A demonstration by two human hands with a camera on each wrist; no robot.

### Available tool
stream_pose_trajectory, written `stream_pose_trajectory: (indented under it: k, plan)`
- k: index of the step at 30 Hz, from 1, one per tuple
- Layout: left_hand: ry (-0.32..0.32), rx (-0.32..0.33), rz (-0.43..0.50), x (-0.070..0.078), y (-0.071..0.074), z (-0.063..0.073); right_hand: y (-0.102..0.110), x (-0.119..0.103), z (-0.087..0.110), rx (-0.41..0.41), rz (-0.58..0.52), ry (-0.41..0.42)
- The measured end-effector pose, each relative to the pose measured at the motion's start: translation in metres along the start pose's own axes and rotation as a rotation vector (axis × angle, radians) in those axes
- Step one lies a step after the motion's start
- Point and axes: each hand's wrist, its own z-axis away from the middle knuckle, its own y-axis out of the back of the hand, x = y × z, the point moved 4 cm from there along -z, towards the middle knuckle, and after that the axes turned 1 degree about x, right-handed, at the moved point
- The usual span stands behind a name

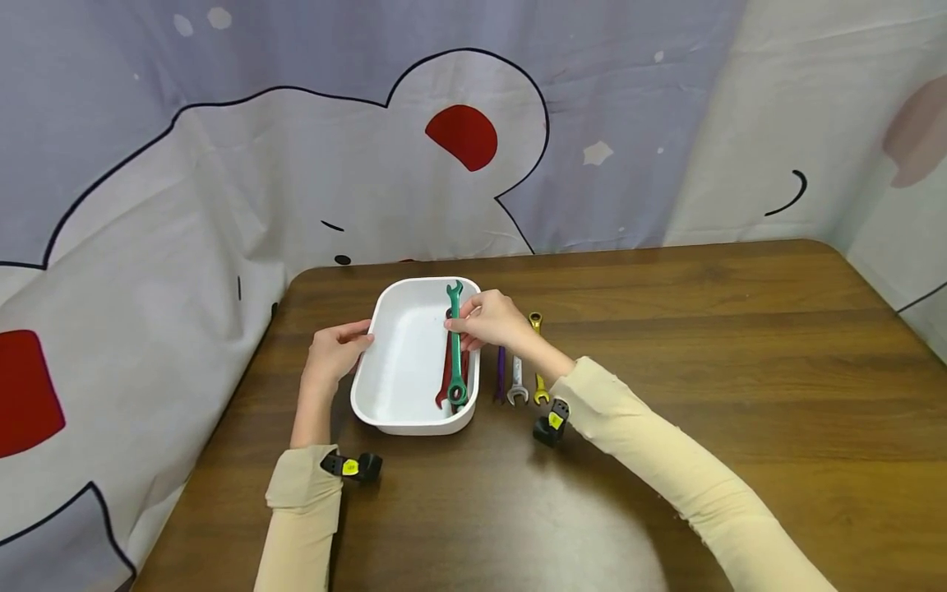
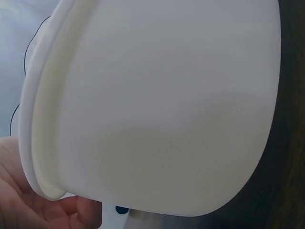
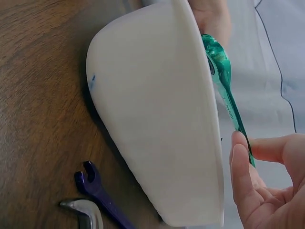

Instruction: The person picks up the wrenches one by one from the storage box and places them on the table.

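A white plastic tub point(image 1: 399, 353) sits on the table, and my left hand point(image 1: 334, 353) grips its left rim. In the left wrist view, that hand point(image 2: 21, 202) curls at the rim beside the tub's wall point(image 2: 167, 95). Between thumb and fingertips, my right hand point(image 1: 494, 319) pinches a green ratchet wrench point(image 1: 455, 353) over the tub's right side. The right wrist view shows the green wrench point(image 3: 229, 98) along the rim, ring end away from the hand point(image 3: 262, 191). Beneath it a red wrench point(image 1: 445, 382) lies inside the tub, partly covered.
Right of the tub, a purple wrench point(image 1: 501, 374), a silver wrench point(image 1: 517, 382) and a yellow wrench point(image 1: 536, 321) lie side by side on the wooden table point(image 1: 703, 353). My right forearm passes over the yellow one. A printed curtain point(image 1: 629, 107) hangs behind the table.
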Motion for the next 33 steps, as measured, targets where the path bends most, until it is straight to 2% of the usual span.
stream_pose_trajectory:
  k: [12,19,27,33]
  plan:
    - [0.077,-0.021,0.051,-0.007,0.0,-0.004,0.006,0.002,0.004,0.011,-0.054,0.013]
    - [0.071,-0.038,0.069,-0.004,0.001,-0.001,0.011,0.0,0.012,-0.014,-0.118,-0.005]
    - [0.084,-0.032,0.048,-0.005,0.001,-0.003,0.017,0.001,0.021,-0.025,-0.107,-0.019]
    - [0.083,-0.026,0.044,-0.005,0.002,-0.003,0.021,0.005,0.025,-0.049,-0.136,-0.06]
